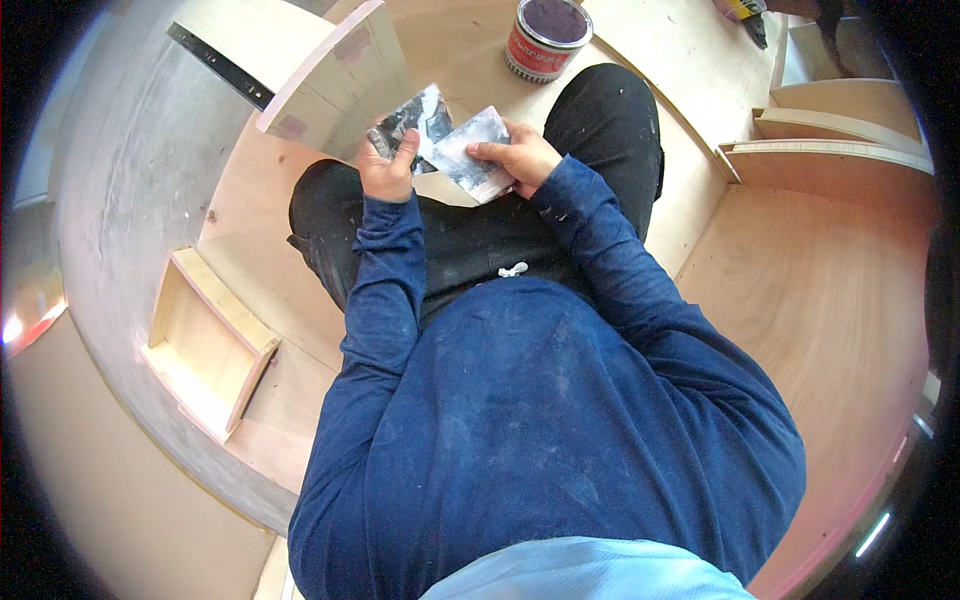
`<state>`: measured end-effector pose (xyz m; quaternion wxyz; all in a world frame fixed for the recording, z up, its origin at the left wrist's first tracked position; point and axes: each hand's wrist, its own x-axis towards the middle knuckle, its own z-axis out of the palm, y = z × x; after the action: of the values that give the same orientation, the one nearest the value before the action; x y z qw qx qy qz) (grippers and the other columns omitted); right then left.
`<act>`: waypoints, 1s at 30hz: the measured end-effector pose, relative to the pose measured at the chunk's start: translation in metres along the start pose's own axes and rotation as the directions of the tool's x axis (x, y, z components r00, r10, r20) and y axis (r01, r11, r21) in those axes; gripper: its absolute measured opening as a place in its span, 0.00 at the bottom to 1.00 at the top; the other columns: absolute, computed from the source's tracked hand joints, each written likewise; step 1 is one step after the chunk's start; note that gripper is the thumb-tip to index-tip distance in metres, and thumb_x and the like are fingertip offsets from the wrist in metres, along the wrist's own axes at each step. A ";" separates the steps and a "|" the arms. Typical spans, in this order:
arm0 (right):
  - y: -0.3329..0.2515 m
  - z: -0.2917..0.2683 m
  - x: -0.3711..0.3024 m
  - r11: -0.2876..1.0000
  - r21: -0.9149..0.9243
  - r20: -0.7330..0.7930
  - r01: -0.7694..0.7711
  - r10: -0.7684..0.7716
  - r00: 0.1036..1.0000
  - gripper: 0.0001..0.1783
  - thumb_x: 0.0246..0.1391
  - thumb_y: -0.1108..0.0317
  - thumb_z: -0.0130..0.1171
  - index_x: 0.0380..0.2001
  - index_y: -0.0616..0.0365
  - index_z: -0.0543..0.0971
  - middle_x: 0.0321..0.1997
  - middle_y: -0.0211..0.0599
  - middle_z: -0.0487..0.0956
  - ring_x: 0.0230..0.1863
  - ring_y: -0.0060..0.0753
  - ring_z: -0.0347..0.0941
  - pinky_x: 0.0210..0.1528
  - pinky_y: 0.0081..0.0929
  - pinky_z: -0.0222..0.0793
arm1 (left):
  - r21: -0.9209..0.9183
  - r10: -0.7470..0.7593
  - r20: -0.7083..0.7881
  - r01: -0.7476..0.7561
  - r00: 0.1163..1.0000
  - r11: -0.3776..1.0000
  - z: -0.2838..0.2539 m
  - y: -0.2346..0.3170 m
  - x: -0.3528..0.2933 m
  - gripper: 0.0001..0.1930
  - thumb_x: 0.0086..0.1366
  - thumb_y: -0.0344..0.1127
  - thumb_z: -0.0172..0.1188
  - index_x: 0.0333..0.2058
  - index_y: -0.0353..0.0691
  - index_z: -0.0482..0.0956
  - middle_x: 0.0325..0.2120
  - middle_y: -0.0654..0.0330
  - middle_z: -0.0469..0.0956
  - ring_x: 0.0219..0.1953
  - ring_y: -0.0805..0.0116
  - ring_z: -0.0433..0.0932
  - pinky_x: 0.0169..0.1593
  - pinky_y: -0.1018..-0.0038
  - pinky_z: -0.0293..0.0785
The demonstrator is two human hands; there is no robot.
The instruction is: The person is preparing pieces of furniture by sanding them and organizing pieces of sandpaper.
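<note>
My left hand [387,172] is closed on a dark, flat putty spreader [432,104] streaked with white, its thumb pressed on the face. In my right hand [528,158] is a paler putty spreader [484,130] with whitish smears, pinched between thumb and fingers. The two spreaders meet or overlap at their inner edges, above my lap; whether they touch cannot be made out. Beyond my right knee stands an uncovered round tin [538,58] with a red label and a dark purplish inside.
A pale wooden drawer [345,75] with a black slide rail [215,65] stands at the far left. Another shallow wooden drawer [200,350] lies left of me. Wooden panels [830,150] edge the right side. Part of another person's foot [752,28] shows at the top right.
</note>
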<state>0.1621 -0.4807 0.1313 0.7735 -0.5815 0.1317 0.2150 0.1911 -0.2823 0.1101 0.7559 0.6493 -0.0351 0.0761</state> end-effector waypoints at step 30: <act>-0.015 -0.005 0.002 0.955 0.293 -0.107 0.050 -0.020 0.994 0.20 0.52 0.75 0.60 0.49 0.66 0.70 0.42 0.44 0.79 0.39 0.36 0.80 0.40 0.34 0.79 | 0.227 0.010 0.240 -0.066 0.971 0.972 -0.010 0.016 0.004 0.16 0.57 0.33 0.63 0.43 0.32 0.75 0.35 0.56 0.79 0.38 0.66 0.76 0.45 0.71 0.71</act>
<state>0.1714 -0.4885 0.1420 0.8476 -0.4719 0.1916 0.1491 0.1915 -0.2697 0.1250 0.6631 0.7372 -0.1285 0.0161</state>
